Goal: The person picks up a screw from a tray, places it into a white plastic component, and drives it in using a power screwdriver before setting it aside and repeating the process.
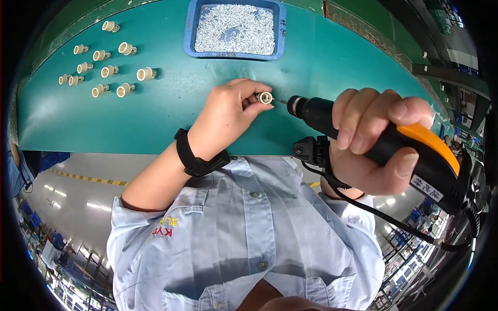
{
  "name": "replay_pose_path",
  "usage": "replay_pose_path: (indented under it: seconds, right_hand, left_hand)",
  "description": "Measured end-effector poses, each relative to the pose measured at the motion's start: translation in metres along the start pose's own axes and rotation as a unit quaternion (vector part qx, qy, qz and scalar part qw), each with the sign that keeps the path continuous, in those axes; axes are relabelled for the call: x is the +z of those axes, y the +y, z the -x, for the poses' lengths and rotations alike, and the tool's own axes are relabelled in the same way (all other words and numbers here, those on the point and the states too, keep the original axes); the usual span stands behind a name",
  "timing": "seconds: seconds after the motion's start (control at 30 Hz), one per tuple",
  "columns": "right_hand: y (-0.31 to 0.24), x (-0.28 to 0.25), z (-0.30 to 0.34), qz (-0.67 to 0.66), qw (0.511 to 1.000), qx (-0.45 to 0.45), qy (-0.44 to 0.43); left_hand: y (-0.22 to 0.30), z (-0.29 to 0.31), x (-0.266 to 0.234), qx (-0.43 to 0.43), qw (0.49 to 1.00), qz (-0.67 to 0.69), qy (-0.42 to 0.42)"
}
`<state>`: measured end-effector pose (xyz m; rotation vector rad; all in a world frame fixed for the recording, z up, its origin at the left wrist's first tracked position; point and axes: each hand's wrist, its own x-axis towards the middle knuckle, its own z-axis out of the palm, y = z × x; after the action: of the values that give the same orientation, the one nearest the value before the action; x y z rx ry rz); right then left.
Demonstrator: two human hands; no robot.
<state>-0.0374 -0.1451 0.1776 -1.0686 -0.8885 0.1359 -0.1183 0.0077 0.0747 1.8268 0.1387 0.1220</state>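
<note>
Between the thumb and fingers of my left hand (228,111) is a small cream lamp socket-like part (265,98), its round opening facing me. My right hand (371,132) wraps round a black and orange electric screwdriver (324,115). The thin bit (280,101) points left at the side of the held part; whether it touches is too small to tell. A cable runs from the tool's rear end. Several like cream parts (147,73) with metal ends lie spread over the left of the green table.
A blue tray (189,31) full of small silvery pins or screws stands at the far middle of the green tabletop (171,114). A raised green edge (358,31) borders the table's far side. Black straps with small devices (196,158) sit on both my wrists.
</note>
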Motion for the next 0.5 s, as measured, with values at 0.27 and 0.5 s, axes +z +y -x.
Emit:
replay_pose_path:
  seconds: [0.27, 0.5]
  right_hand:
    - [0.009, 0.02, -0.005, 0.095, 0.99, 0.093, 0.055]
    - [0.007, 0.02, -0.007, 0.104, 0.989, 0.092, 0.042]
  left_hand:
    - [-0.001, 0.0, -0.001, -0.013, 0.999, 0.04, 0.007]
    - [-0.003, 0.001, -0.004, -0.01, 0.999, 0.043, -0.002]
